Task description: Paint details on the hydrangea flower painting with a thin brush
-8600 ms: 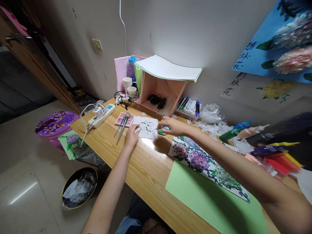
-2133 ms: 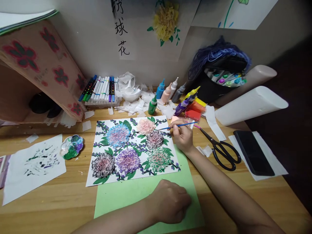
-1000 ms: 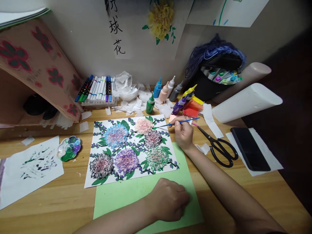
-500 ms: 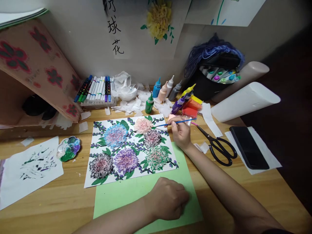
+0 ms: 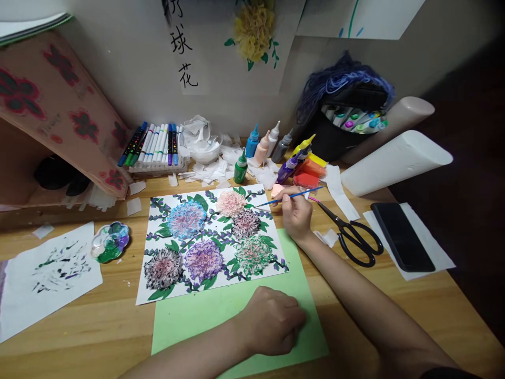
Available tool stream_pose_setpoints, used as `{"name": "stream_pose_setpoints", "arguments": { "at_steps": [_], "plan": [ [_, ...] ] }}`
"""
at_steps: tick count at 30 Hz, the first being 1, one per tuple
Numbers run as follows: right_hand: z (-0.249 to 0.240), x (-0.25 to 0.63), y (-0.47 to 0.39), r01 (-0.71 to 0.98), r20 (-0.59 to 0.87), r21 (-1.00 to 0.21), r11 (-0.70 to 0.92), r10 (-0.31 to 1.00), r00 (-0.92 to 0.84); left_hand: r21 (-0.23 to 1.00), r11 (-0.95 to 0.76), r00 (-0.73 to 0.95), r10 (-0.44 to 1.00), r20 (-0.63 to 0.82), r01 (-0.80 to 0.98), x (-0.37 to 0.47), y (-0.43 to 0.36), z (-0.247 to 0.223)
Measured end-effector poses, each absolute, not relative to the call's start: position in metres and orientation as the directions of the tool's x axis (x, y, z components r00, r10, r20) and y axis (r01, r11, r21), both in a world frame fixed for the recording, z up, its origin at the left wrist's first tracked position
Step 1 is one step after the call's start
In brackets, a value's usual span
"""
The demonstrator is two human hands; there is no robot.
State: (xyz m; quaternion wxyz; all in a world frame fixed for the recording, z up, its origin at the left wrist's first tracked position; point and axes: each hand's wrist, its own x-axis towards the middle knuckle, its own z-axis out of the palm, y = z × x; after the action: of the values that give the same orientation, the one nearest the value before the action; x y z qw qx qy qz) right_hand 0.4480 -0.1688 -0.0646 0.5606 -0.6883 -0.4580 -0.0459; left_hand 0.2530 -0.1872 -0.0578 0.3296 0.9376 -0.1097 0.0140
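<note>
One brush (image 5: 310, 191) in R grip (image 5: 296, 215); tip (image 5: 259, 206) prob touching floral painting (image 5: 213, 243).

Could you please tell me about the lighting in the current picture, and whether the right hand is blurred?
In the head view, lighting is uneven, the upper right fading to near black; in the same head view, the table lies in shadow beside the right forearm, while the right hand and paintbrush show no strong blur.
</note>
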Motion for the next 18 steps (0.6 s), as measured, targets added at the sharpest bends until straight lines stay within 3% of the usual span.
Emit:
{"name": "stream_pose_setpoints", "arguments": {
  "at_steps": [4, 9, 14, 18],
  "plan": [
    [-0.0585, 0.445, -0.1671, 0.707, 0.598, -0.701, 0.091, 0.615, 0.514, 0.61, -0.762, 0.974, -0.207, 0.089, -0.217, 0.2532, -0.1866, -0.0575],
    [-0.0592, 0.4455, -0.1668, 0.677, 0.516, -0.732, 0.073, 0.708, 0.482, 0.602, -0.768, 0.974, -0.208, 0.086, -0.217, 0.2533, -0.1867, -0.0572],
    [-0.0647, 0.4489, -0.1681, 0.644, 0.532, -0.764, 0.03, 0.593, 0.604, 0.602, -0.768, 0.973, -0.213, 0.084, -0.22, 0.2536, -0.1867, -0.0571],
    [-0.0617, 0.4476, -0.1678, 0.685, 0.576, -0.726, 0.059, 0.595, 0.56, 0.594, -0.772, 0.973, -0.215, 0.086, -0.224, 0.2539, -0.1865, -0.0572]
  ]
}}
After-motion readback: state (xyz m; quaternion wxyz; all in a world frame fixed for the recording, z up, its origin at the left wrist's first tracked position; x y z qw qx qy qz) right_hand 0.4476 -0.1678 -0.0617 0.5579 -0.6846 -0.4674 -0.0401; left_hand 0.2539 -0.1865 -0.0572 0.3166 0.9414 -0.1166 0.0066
